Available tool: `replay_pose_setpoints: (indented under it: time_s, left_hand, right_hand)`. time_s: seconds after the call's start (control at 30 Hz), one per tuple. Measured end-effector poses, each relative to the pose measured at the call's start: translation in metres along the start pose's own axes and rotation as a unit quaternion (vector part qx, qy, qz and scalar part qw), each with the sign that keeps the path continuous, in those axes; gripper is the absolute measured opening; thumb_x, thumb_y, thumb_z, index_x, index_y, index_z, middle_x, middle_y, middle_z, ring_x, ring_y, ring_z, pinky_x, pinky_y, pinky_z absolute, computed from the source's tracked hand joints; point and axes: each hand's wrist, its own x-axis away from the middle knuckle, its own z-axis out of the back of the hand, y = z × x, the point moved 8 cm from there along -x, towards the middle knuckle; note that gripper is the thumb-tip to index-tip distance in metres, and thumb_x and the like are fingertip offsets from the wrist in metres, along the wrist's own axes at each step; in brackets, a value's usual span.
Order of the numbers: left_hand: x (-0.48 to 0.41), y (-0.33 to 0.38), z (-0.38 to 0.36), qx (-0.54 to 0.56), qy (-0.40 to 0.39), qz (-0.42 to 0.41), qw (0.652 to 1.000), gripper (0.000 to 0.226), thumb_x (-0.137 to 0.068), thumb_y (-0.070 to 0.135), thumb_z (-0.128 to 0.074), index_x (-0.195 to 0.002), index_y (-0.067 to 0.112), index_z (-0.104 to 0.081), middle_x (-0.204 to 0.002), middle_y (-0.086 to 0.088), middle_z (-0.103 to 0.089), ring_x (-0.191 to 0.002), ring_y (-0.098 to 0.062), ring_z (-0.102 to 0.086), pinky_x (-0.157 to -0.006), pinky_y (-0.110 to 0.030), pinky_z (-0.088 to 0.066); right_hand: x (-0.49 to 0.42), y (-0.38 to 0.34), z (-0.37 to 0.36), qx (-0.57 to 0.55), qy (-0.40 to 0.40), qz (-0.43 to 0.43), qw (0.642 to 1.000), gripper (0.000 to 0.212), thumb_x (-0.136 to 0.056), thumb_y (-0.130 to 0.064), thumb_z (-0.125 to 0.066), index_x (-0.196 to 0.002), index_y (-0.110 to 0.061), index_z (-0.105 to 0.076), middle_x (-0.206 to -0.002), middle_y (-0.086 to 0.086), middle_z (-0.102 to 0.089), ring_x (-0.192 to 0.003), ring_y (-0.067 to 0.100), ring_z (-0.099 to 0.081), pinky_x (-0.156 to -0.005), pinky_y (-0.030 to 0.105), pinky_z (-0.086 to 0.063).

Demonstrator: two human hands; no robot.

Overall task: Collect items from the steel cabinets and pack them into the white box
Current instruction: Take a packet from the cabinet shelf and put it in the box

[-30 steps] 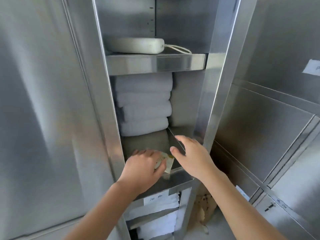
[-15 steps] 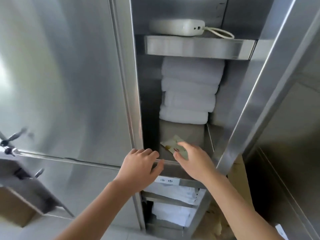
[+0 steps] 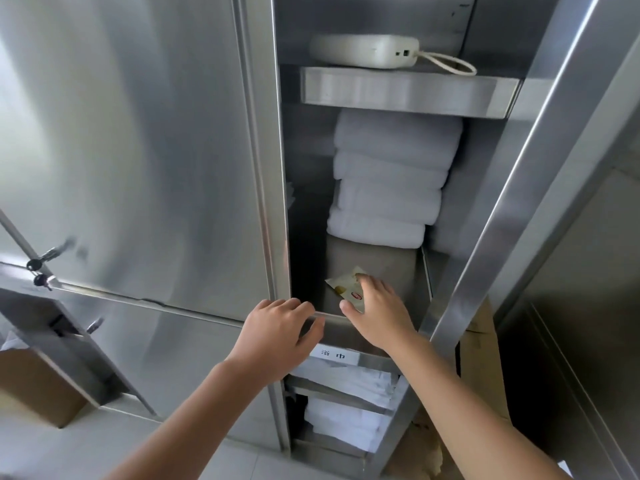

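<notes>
In the open steel cabinet, a small pale yellow packet [image 3: 341, 285] with a red mark lies on the middle shelf in front of a stack of folded white towels [image 3: 388, 181]. My right hand [image 3: 379, 310] covers the packet's right part, fingers on its far corner and thumb at its near edge. My left hand [image 3: 277, 330] rests on the shelf's front lip [image 3: 330, 317], fingers draped over the edge, nothing in it. The white box is not in view.
A white device [image 3: 363, 50] with a cord loop sits on the upper shelf. A white label [image 3: 334, 355] hangs below the lip, with folded white linens [image 3: 346, 381] underneath. Closed steel door [image 3: 138, 150] at left, brown cardboard box [image 3: 34, 386] lower left, cardboard [image 3: 481, 358] at right.
The packet left my left hand and now lies on the shelf under my right hand. My left hand moved to the shelf lip. The view shifted left and down.
</notes>
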Motion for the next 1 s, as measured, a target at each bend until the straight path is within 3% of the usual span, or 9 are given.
replay_pose_setpoints:
  time_s: [0.17,0.4,0.7,0.77,0.87,1.0]
  left_hand:
    - [0.001,-0.003,-0.007,0.010,0.005,0.011,1.000,0.043,-0.100,0.051,-0.029,-0.104,0.029,-0.066,-0.089,0.015,-0.066,-0.077,-0.007,-0.061,-0.077,-0.027,-0.047]
    - [0.013,-0.013,-0.015,0.007,-0.013,0.036,0.999,0.057,-0.096,0.056,-0.016,-0.102,0.029,-0.066,-0.090,0.014,-0.066,-0.077,-0.009,-0.061,-0.078,-0.028,-0.048]
    - [0.016,-0.010,-0.011,0.015,-0.002,0.045,0.999,0.063,-0.096,0.059,-0.011,-0.101,0.029,-0.067,-0.089,0.015,-0.066,-0.079,-0.007,-0.062,-0.080,-0.028,-0.048]
    - [0.018,-0.008,-0.008,0.016,0.003,0.042,0.999,0.063,-0.096,0.060,-0.012,-0.102,0.030,-0.067,-0.090,0.015,-0.067,-0.079,-0.007,-0.062,-0.081,-0.028,-0.048]
    - [0.019,-0.008,-0.002,0.017,0.023,0.038,0.999,0.058,-0.098,0.058,-0.017,-0.098,0.030,-0.067,-0.087,0.015,-0.067,-0.077,-0.007,-0.062,-0.079,-0.029,-0.048]
    - [0.015,-0.008,0.012,0.011,0.060,0.036,0.997,0.055,-0.099,0.057,-0.018,-0.090,0.030,-0.065,-0.076,0.016,-0.061,-0.065,-0.008,-0.055,-0.072,-0.028,-0.048]
  right_hand:
    - [-0.019,0.024,-0.035,0.061,-0.020,-0.040,0.997,0.079,-0.093,-0.056,-0.059,-0.154,-0.013,-0.032,-0.163,0.008,-0.031,-0.154,0.033,-0.020,-0.124,0.048,-0.022]
    - [-0.009,0.035,-0.061,0.080,-0.004,-0.019,0.997,0.080,-0.087,-0.064,-0.058,-0.149,-0.017,-0.042,-0.158,0.003,-0.041,-0.147,0.027,-0.033,-0.121,0.043,-0.023]
    - [0.006,0.032,-0.049,0.038,0.012,0.000,0.999,0.059,-0.086,-0.045,-0.069,-0.139,-0.020,-0.059,-0.143,-0.003,-0.059,-0.135,0.022,-0.047,-0.113,0.039,-0.035]
    - [0.013,0.029,-0.040,0.023,0.018,0.011,1.000,0.048,-0.088,-0.038,-0.070,-0.132,-0.022,-0.064,-0.133,-0.006,-0.065,-0.126,0.020,-0.053,-0.105,0.036,-0.042]
    - [0.026,0.020,-0.010,-0.041,0.073,0.020,0.996,0.022,-0.089,-0.027,-0.068,-0.110,-0.026,-0.075,-0.102,-0.011,-0.074,-0.102,0.016,-0.062,-0.080,0.034,-0.052]
    - [0.041,0.010,0.031,-0.078,0.144,0.028,0.986,0.015,-0.089,-0.019,-0.068,-0.099,-0.022,-0.079,-0.084,-0.006,-0.073,-0.082,0.018,-0.065,-0.062,0.031,-0.050]
